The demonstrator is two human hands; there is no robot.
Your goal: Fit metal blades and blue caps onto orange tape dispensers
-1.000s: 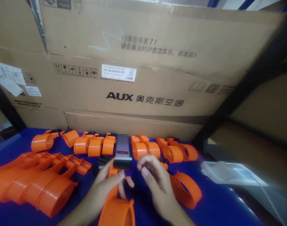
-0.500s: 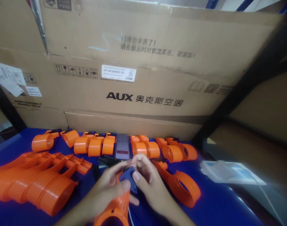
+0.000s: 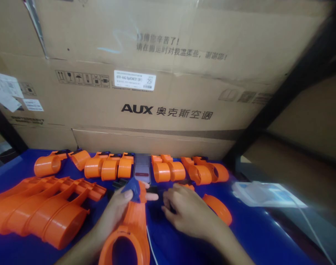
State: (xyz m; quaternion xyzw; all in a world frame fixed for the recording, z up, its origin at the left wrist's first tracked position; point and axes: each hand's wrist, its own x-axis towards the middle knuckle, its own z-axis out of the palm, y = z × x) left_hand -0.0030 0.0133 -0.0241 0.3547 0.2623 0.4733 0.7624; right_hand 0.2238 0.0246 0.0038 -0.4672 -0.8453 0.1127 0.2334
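My left hand (image 3: 117,209) grips an orange plastic tape dispenser frame (image 3: 131,232) by its neck, ring end toward me. A small blue piece (image 3: 132,186) sits at the frame's far tip, under my left thumb and forefinger. My right hand (image 3: 186,211) rests palm down on the blue table (image 3: 267,239) just right of the frame, fingers curled over small dark parts I cannot make out. An orange frame (image 3: 217,208) lies partly under that hand.
A stack of nested orange frames (image 3: 43,209) lies at the left. A row of orange frames (image 3: 107,167) lines the back, with a phone (image 3: 142,170) standing in the middle. Cardboard boxes (image 3: 168,81) wall off the rear. A clear plastic bag (image 3: 264,194) lies at the right.
The right hand let go of the blue piece and moved right and down onto the table. The left hand turned the orange frame flatter, with the blue piece now at its tip.
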